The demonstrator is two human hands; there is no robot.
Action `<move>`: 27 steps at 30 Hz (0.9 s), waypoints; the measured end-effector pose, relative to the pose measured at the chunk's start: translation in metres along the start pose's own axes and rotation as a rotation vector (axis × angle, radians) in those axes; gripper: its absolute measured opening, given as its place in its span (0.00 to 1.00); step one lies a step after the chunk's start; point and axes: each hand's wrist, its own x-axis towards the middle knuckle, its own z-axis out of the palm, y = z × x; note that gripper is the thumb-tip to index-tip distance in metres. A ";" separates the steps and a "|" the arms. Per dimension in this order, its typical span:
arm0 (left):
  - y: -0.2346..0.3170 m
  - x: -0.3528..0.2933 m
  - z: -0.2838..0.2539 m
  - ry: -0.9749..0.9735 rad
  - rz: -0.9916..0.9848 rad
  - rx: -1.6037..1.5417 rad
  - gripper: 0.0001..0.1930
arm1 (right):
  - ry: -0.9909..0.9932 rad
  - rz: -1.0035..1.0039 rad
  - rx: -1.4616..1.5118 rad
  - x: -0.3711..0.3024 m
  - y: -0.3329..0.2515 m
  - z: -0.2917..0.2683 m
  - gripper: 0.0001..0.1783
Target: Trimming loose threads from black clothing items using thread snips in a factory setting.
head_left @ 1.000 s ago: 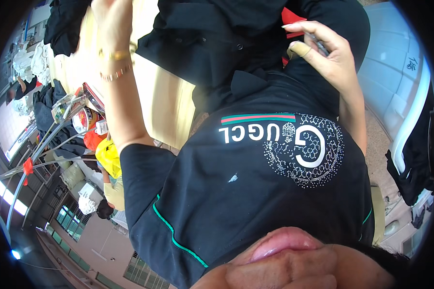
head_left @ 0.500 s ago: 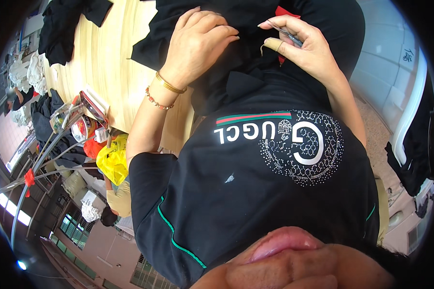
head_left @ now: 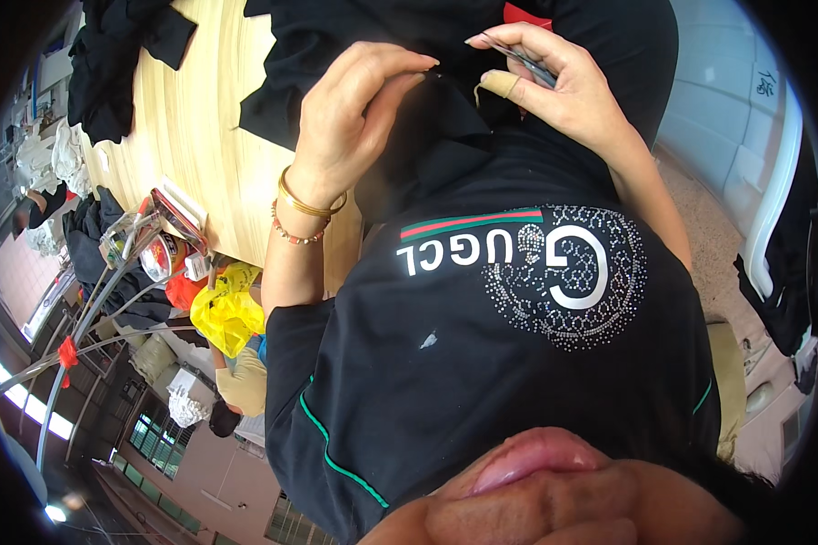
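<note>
Black cloth (head_left: pixel 336 23) lies over the table edge and my lap. With thumb and fingers closed together, my left hand (head_left: pixel 354 113) pinches a raised piece of this cloth; a tiny white speck shows by the fingertips. Gold bangles and a beaded bracelet circle that wrist. To the right, my right hand (head_left: pixel 568 86) is curled around slim metal thread snips (head_left: pixel 538 71), their points toward the left hand. A tan wrap (head_left: pixel 500 84) covers the right thumb. The two hands are apart. Beyond the right hand, a bit of red cloth (head_left: pixel 525 15) shows.
A pale wooden table (head_left: pixel 200 109) extends to the left, with more black cloth (head_left: pixel 109 73) at its far side. Near its edge stand a box of small items (head_left: pixel 177 218) and a yellow plastic bag (head_left: pixel 232 309). A white panel (head_left: pixel 718 82) rises at right. Another person (head_left: pixel 241 381) sits behind.
My left hand has turned and shifted slightly toward me, lifting a piece of the black cloth. My right hand has moved a little left, still around the snips.
</note>
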 end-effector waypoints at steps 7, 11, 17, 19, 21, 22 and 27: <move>-0.015 -0.036 0.006 -0.095 -0.054 0.292 0.18 | -0.073 0.135 0.052 0.009 -0.029 0.003 0.15; -0.021 -0.041 0.015 -0.027 -0.028 0.300 0.18 | -0.068 0.095 0.075 0.004 -0.025 0.001 0.12; -0.014 -0.037 0.025 0.011 -0.041 0.385 0.18 | -0.070 -0.012 -0.113 0.005 -0.029 0.004 0.16; -0.017 -0.040 0.027 0.056 -0.011 0.371 0.17 | -0.071 -0.108 -0.174 0.005 -0.033 0.003 0.17; -0.017 -0.042 0.028 0.102 0.017 0.358 0.16 | -0.119 -0.109 -0.104 0.005 -0.036 0.002 0.20; -0.015 -0.043 0.027 0.155 0.005 0.280 0.16 | -0.146 -0.111 -0.065 0.005 -0.037 0.003 0.21; -0.007 -0.042 0.030 0.280 -0.024 0.048 0.15 | -0.179 -0.171 -0.107 0.006 -0.045 0.004 0.23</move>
